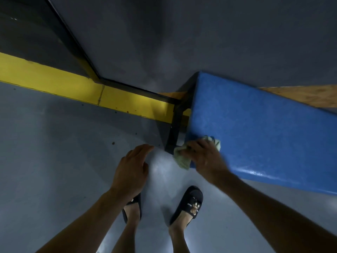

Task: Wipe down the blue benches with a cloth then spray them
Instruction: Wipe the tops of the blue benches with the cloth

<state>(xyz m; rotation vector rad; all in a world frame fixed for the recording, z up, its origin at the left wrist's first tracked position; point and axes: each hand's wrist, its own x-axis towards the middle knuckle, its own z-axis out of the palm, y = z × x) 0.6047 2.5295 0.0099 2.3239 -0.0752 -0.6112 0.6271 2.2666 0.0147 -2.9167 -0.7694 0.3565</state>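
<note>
- The blue bench (pixel 255 128) runs off to my right, its padded top glossy along the near edge.
- A pale green cloth (pixel 180 157) lies on its near corner and hangs over the end, under my right hand (pixel 204 157).
- The grey floor (pixel 54 161) carries the bench's black frame (pixel 175 128), a yellow stripe (pixel 73 88) and my two black slippers (pixel 189 203).

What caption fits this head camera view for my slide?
Right hand presses a pale green cloth on the corner of a padded blue bench; left hand hovers open.
</note>
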